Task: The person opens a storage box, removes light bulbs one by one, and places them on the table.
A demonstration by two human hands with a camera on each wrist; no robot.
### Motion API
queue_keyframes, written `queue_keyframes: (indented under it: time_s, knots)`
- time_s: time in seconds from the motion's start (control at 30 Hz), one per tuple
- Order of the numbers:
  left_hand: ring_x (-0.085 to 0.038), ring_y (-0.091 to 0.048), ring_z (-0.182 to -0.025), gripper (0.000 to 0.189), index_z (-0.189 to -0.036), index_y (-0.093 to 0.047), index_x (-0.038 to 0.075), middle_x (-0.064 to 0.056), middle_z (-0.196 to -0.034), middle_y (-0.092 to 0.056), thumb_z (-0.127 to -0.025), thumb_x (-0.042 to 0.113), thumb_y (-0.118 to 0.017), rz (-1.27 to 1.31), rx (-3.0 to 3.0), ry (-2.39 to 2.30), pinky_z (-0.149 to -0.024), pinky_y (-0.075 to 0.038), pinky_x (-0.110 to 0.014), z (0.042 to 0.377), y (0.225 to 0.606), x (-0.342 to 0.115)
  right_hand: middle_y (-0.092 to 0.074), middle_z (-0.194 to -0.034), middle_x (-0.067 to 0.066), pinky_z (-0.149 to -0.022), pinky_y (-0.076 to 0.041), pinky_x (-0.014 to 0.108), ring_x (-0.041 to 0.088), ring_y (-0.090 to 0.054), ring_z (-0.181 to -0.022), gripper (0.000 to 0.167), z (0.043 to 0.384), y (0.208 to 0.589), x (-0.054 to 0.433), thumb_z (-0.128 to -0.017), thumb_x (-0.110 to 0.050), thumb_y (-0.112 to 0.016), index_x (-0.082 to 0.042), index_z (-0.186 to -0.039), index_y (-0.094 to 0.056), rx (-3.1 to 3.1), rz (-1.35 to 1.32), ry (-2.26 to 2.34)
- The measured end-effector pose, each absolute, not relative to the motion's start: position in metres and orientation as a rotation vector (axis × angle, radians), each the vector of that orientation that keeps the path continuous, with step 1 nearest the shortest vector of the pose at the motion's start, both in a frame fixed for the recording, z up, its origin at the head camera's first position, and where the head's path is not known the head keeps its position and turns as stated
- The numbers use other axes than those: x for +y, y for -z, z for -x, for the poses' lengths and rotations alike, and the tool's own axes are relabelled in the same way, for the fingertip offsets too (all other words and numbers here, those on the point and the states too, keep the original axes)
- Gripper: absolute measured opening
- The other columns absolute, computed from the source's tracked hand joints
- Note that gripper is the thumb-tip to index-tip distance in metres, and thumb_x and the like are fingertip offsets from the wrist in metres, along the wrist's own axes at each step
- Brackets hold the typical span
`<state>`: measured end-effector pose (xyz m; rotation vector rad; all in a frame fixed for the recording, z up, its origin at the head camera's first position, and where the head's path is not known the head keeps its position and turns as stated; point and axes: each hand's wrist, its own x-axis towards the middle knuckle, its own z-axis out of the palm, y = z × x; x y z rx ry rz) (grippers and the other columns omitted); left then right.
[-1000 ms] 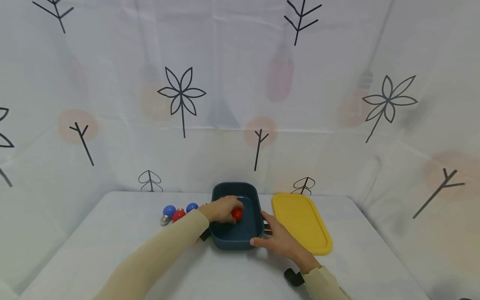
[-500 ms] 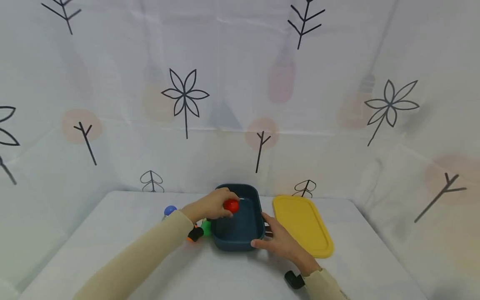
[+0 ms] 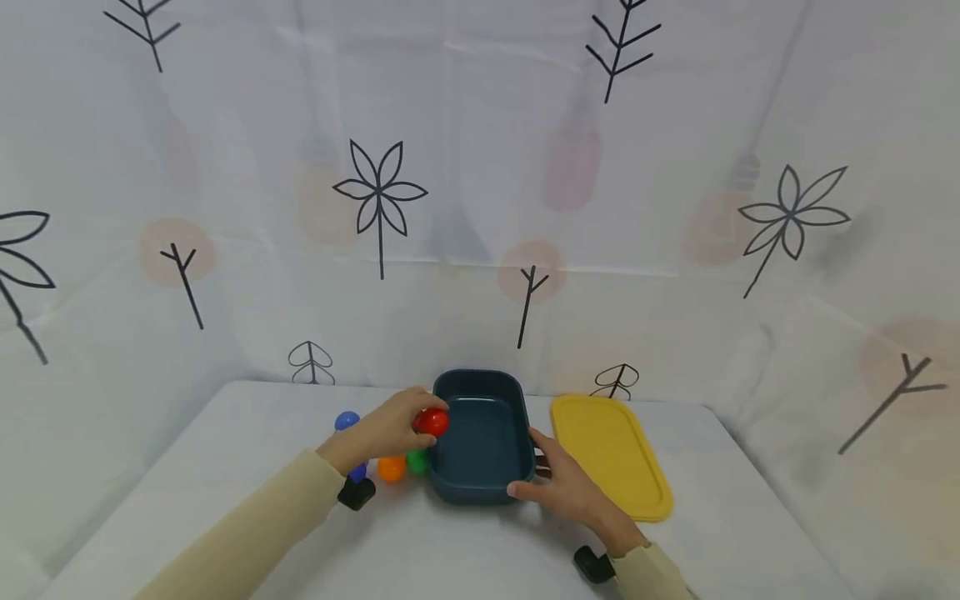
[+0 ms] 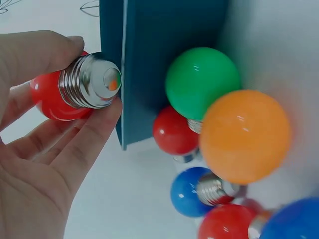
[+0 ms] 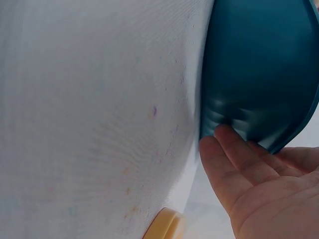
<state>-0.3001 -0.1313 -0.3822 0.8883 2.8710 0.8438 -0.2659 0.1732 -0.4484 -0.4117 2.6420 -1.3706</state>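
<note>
My left hand (image 3: 386, 432) holds a red light bulb (image 3: 435, 422) between thumb and fingers at the left rim of a dark teal box (image 3: 480, 493). The left wrist view shows the bulb's silver screw cap (image 4: 89, 82) facing the camera, with the fingers curled round the red globe. At the box's right side is my right hand (image 3: 564, 490), its thumb by the near corner. Up close, its fingers (image 5: 241, 152) lie nearly straight against the outer wall. Beside the box's left wall sit a green bulb (image 4: 202, 82) and an orange bulb (image 4: 245, 137).
More bulbs lie left of the box: a red bulb (image 4: 174, 130), a blue bulb (image 4: 191, 191), another red bulb (image 4: 227, 222) and a larger blue one (image 4: 294, 221). A yellow lid (image 3: 611, 458) lies flat on the white table (image 3: 442, 554), right of the box. Patterned cloth (image 3: 465, 208) hangs behind.
My left hand has lifted the red bulb from inside the box and carried it left to the rim. The right hand stays at the box's side.
</note>
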Motion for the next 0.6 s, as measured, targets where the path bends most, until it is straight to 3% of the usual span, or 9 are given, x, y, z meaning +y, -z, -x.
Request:
queue_keyframes:
  time_s: [0.23, 0.6]
  knots:
    - [-0.016, -0.054, -0.091, 0.044, -0.125, -0.06, 0.015, -0.002, -0.11, -0.055, -0.083, 0.016, -0.074, -0.864, 2.908, -0.9, -0.077, -0.053, -0.03, 0.29, 0.391, -0.149, -0.032, -0.15, 0.015, -0.097, -0.046, 0.047, 0.029, -0.051, -0.12, 0.098, 0.266, 0.448, 0.174, -0.078, -0.041, -0.078, -0.009, -0.152, -0.022, 2.628, 0.421, 1.394]
    - [-0.017, -0.055, -0.098, 0.044, -0.123, -0.061, 0.017, 0.001, -0.112, -0.058, -0.082, 0.013, -0.074, -0.702, 3.013, -0.974, -0.079, -0.055, -0.034, 0.27, 0.393, -0.176, -0.032, -0.15, 0.014, -0.096, -0.046, 0.047, 0.029, -0.051, -0.12, 0.098, 0.266, 0.449, 0.173, -0.077, -0.042, -0.078, -0.01, -0.152, -0.022, 2.625, 0.417, 1.399]
